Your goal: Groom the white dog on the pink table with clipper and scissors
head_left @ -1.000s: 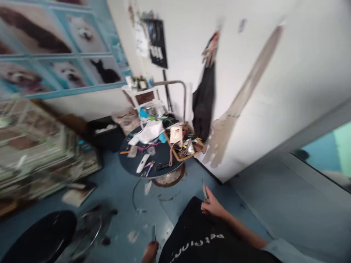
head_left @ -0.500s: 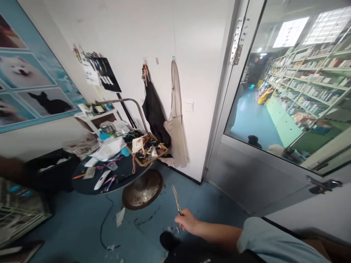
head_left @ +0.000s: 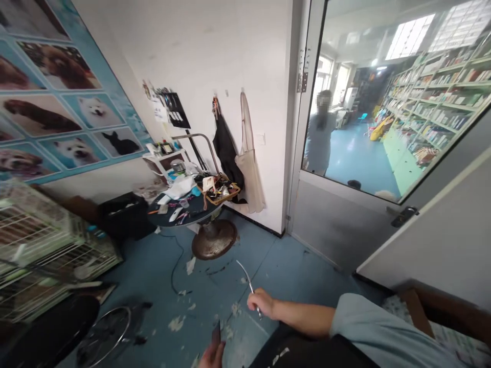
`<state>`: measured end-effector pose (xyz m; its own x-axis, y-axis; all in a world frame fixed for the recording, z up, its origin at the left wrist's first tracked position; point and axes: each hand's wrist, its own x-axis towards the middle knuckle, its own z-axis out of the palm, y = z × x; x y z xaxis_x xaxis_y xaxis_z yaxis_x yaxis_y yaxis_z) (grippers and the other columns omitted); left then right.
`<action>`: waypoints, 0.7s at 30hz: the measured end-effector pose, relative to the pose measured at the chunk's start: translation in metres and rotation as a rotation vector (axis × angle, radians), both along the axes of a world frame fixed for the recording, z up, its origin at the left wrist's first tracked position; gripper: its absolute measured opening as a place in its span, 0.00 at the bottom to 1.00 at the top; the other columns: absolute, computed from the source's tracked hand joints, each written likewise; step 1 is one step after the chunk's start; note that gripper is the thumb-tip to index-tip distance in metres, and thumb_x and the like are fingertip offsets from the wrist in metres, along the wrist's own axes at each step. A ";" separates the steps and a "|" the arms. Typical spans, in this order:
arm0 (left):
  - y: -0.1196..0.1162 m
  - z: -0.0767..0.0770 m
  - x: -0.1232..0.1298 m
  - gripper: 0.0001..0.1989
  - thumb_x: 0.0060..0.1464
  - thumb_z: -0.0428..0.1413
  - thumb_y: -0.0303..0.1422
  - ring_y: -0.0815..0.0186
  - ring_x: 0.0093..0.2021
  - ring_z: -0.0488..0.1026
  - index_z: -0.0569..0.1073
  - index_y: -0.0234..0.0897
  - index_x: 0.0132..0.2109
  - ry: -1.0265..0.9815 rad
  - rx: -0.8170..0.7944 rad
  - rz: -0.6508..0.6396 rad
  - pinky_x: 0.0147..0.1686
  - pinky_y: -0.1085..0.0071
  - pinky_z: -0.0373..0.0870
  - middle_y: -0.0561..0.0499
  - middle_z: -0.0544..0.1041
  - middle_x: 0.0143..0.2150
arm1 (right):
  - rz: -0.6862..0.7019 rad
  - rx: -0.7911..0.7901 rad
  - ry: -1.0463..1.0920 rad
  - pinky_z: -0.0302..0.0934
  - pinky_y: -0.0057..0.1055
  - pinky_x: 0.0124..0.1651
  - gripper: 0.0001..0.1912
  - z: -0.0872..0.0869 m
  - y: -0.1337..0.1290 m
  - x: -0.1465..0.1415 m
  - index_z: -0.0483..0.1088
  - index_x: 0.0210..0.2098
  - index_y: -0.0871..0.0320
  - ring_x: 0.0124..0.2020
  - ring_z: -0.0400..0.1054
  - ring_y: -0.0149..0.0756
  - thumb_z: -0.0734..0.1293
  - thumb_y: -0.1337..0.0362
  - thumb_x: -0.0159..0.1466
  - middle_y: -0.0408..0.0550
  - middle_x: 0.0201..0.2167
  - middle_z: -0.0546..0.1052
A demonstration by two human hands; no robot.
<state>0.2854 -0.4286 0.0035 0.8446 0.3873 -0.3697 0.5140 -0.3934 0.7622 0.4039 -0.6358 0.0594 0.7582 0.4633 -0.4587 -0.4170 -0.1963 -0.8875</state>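
Observation:
My right hand (head_left: 263, 302) is closed around a pair of curved scissors (head_left: 245, 272). The long, bent silver blades point up and to the left, over the floor. Below the fist a bit of the handle shows. My left hand (head_left: 213, 356) comes in at the bottom edge, partly cut off. Its fingers grip a dark, flat, narrow tool (head_left: 217, 333) that points upward; its kind is not clear. Farther off, a round grooming table (head_left: 157, 219) carries a white clipper (head_left: 175, 214), a basket (head_left: 233, 194) of tools and white cloths.
Clumps of cut fur (head_left: 177, 324) and a cord (head_left: 173, 271) lie on the blue floor. A wheeled stool (head_left: 49, 332) and wire cages (head_left: 76, 255) stand left. Aprons (head_left: 251, 179) hang on the wall. Behind the glazed door (head_left: 330, 225) a person (head_left: 320, 135) stands near shelves.
The view has tilted down and swung, so the table looks farther off. My left hand with the dark tool has come into view, as has the stool. The scissors stay in my right hand.

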 end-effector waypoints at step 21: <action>0.129 -0.005 -0.301 0.05 0.56 0.55 0.26 0.57 0.52 0.78 0.77 0.34 0.35 -0.357 -0.884 1.571 0.62 0.59 0.65 0.41 0.81 0.36 | 0.586 -0.187 -0.168 0.55 0.31 0.30 0.25 -0.039 0.150 -0.225 0.55 0.20 0.51 0.21 0.59 0.34 0.55 0.39 0.60 0.41 0.16 0.61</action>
